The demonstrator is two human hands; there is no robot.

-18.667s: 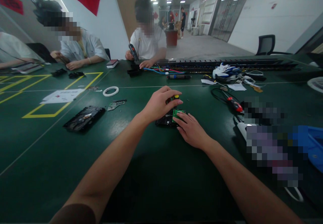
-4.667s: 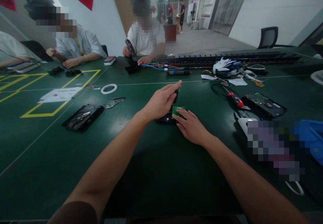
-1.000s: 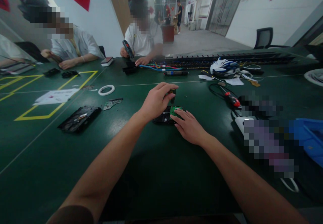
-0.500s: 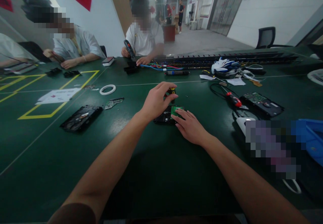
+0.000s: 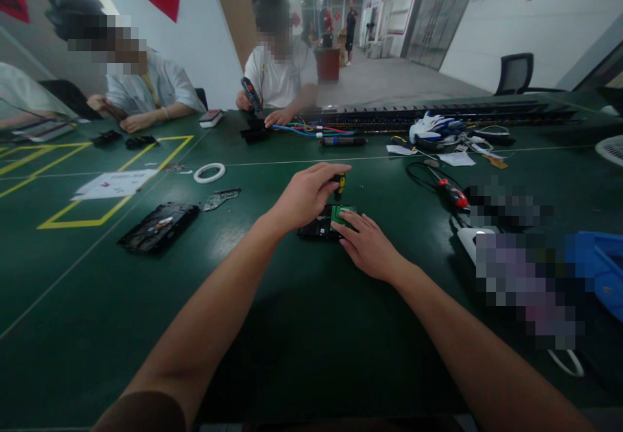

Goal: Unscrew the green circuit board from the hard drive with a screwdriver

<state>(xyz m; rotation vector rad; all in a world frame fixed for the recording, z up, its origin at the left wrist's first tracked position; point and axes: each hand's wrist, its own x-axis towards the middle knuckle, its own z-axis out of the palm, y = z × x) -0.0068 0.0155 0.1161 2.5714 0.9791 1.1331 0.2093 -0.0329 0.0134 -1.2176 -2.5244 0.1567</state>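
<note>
The left hand's (image 5: 309,193) fingers reach out straighter over the short tool (image 5: 339,187) than a half second ago, when they were curled, and more of its yellow-and-black handle shows. That grip pinches the handle, thumb against its side; the tool stands upright at the centre of the frame. The right hand (image 5: 368,244) hasn't moved, fingers spread on the green board (image 5: 335,214) in the black case (image 5: 316,228), which lies on the surface (image 5: 97,309).

Left of centre I see another dark case (image 5: 159,228), a broken circuit piece (image 5: 222,199) and a white ring (image 5: 209,173); right of centre, a red-handled screwdriver (image 5: 452,193). At upper centre a co-worker holds a power driver (image 5: 251,93).

The right fingers cover part of the green board, and I can't make out the tool's tip. Blocky blurring masks things at right, and the blue tray (image 5: 603,276) is cut off by the edge.
</note>
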